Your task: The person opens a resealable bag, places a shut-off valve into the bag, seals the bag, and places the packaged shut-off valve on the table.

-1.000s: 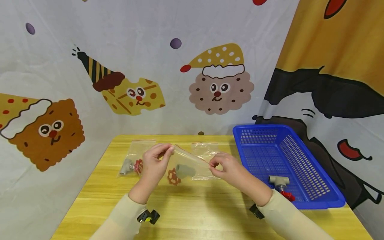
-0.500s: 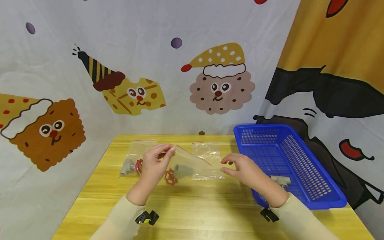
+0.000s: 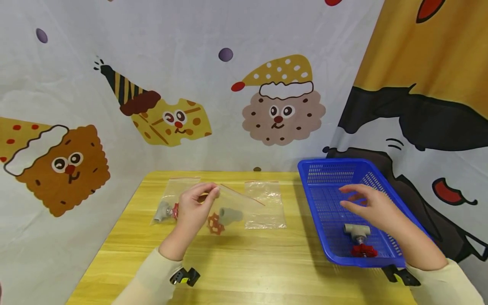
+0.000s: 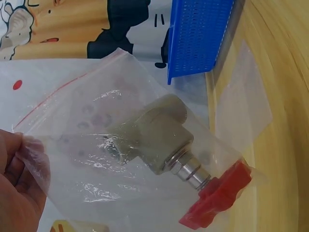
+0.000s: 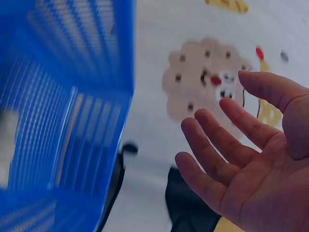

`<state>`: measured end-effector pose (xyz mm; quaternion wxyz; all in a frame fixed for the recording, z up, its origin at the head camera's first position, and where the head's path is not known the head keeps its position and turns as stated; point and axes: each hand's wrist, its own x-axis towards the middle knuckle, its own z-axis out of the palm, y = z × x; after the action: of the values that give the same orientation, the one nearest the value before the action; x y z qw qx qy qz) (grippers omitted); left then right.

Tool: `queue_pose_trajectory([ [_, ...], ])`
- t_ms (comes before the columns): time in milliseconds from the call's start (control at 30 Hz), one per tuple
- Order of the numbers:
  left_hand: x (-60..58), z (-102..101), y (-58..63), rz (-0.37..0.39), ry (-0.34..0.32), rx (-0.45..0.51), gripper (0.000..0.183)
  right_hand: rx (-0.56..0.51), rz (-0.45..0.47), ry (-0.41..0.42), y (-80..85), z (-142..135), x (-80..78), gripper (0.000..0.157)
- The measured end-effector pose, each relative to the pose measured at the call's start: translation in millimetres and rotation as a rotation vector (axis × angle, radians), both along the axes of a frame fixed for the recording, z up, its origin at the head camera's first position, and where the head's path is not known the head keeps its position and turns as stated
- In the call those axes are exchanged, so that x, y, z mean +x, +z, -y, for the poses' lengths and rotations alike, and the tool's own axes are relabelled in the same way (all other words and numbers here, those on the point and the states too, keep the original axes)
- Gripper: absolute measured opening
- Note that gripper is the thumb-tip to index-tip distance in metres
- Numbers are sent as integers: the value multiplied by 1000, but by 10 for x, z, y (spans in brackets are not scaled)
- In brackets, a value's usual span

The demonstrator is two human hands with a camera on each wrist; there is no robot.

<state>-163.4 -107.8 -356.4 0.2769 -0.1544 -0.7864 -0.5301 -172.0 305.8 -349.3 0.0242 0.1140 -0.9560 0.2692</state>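
My left hand [image 3: 193,208], fingers pinching a clear zip bag [image 4: 87,169], red-handled tee valve [image 4: 161,137] inside, my right hand [image 3: 375,208] near the blue basket [image 3: 329,174], fingers loosely apart

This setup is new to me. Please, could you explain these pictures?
No machine here: only a person's bare left hand and right hand. One picture is taken from the head, two from the wrists. The left hand pinches a clear plastic bag with red edge, containing a grey T-shaped valve with red wheel. A similar valve lies in the blue perforated plastic basket; the right hand, near it, holds nothing. On the yellow wooden table lie a bagged valve and a flat clear bag.
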Motion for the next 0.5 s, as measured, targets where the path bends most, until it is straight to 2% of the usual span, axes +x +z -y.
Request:
queue_pose_trajectory([
  [67,-8,5,-12,7,-7,4,5,18,27,-52,18,-188,-2,46],
  [167,-75,31,-112,10,-21,21,5,35,66,-127,18,-495,-16,54],
  [333,-183,86,-296,10,-42,42,7,47,141,-225,-106,-1032,-80,67],
  [433,-188,94,-315,15,-51,40,8,55,228,-256,-222,-1304,-120,77],
  [500,-188,94,-318,25,-52,44,8,36,321,-267,-296,-1462,-146,85],
])
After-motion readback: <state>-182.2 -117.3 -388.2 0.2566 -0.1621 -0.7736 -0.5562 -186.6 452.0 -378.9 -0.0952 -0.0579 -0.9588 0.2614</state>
